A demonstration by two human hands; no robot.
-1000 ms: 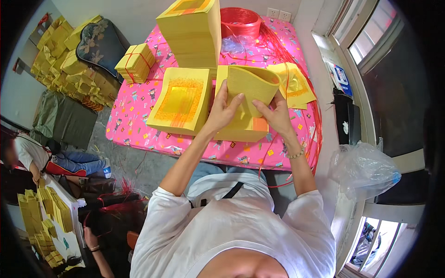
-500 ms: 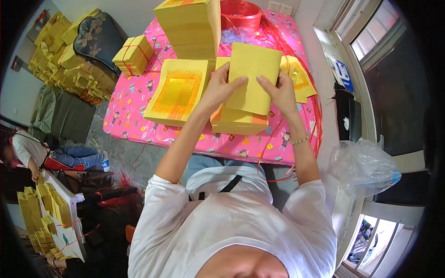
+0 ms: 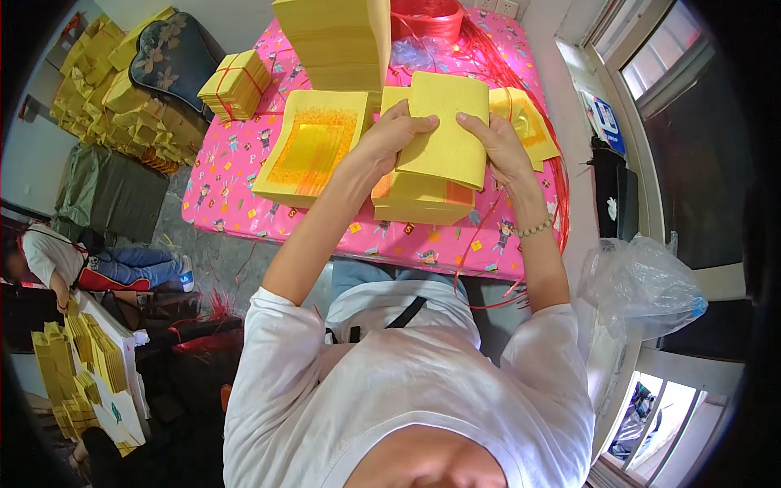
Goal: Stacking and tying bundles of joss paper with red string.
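Between my two hands is a folded yellow paper (image 3: 447, 150), held above the table. My left hand (image 3: 394, 140) grips its left edge with the thumb on top, and my right hand (image 3: 506, 151) does the same on the right; the other fingers are mostly hidden beneath. Under it sits a thick stack of yellow paper (image 3: 419, 210). To the left lies another stack of yellow paper (image 3: 317, 146), with orange print and a gold square on its top sheet. A tall yellow paper stack (image 3: 338, 49) stands behind. More printed sheets (image 3: 527, 124) lie beyond my right hand.
Pink patterned cloth (image 3: 220, 175) covers the table. On it are a bundle tied with red cord (image 3: 236, 85), a red basin (image 3: 427, 23) and red plastic strings (image 3: 500, 57). A clear plastic bag (image 3: 639, 281) hangs at right. At left, a person (image 3: 53, 256) is beside yellow bundles (image 3: 98, 350).
The folded paper looks narrower and more tightly bent over at its right side. Both hands have shifted slightly upward in the picture, still gripping it.
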